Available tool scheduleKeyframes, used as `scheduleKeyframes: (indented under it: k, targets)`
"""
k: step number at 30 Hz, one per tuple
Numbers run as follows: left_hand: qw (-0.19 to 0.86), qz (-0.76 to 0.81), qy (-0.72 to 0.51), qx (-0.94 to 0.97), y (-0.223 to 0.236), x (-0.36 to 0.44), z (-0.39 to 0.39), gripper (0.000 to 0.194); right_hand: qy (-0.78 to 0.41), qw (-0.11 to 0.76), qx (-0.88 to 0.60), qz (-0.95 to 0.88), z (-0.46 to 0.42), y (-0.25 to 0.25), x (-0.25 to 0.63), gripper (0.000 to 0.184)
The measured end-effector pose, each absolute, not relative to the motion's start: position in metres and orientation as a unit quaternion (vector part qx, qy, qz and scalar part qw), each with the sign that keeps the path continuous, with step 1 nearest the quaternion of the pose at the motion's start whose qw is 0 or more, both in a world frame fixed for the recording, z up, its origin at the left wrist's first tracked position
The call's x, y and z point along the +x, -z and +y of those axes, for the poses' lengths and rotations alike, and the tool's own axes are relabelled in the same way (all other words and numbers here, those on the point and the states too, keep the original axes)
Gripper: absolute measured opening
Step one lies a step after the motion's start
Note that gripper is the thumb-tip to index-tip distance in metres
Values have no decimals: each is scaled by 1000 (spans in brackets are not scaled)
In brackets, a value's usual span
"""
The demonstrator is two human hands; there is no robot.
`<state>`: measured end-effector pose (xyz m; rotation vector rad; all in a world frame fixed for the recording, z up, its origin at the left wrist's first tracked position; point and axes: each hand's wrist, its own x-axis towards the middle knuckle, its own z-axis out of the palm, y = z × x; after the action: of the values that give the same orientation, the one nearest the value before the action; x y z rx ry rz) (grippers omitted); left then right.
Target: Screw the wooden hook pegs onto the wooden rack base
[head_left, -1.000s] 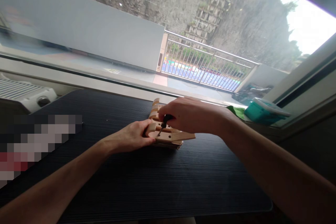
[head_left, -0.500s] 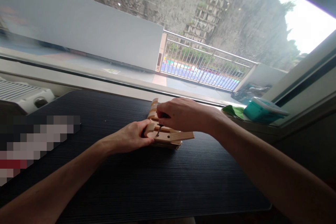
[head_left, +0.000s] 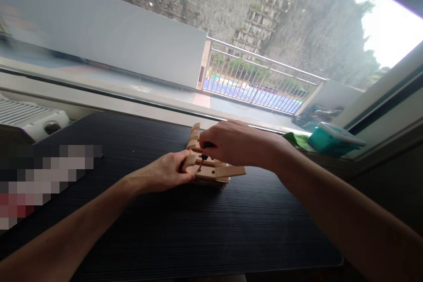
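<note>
A light wooden piece [head_left: 208, 170] with curved ends, dark holes and a flat arm jutting right lies on a cardboard-like block [head_left: 214, 182] on the dark table. My left hand [head_left: 168, 171] grips its left end, thumb along the near side and fingers round the curved part. My right hand [head_left: 226, 143] is closed round the dark handle of a screwdriver [head_left: 203, 157], its shaft slanting down to a hole near the left of the piece. More curved wooden strips [head_left: 194, 134] show just behind, partly hidden by my right hand.
The dark wood-grain table [head_left: 198, 233] runs up to the window sill. A blurred-out object [head_left: 42, 185] lies at its left, with a white ribbed appliance [head_left: 33, 116] beyond. A teal box [head_left: 333, 139] and a green cloth [head_left: 295, 140] sit at the right by the window.
My right hand has turned a little on the screwdriver, showing more of its dark handle. My left hand and the wooden piece stay in place; the view has shifted slightly.
</note>
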<state>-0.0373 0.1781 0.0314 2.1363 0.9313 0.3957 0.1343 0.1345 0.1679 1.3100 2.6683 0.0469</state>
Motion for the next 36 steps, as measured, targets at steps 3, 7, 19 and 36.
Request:
scheduleKeyframes:
  k: [3,7,19,36]
  targets:
    - [381,363,-155,836,-31,-37,178,28,-26,84,440,894,138,-163,135,25]
    - [388,362,-158,833,-32,-37,177,30,-20,88,453,887,137,-165,134,29]
    - [391,370,-154,829,-31,-38,178,27,33,77,446,891,136,-167,139,19]
    - [390,365,-147,833,-30,-39,179,28,32,75,478,875,134,-171,141,25]
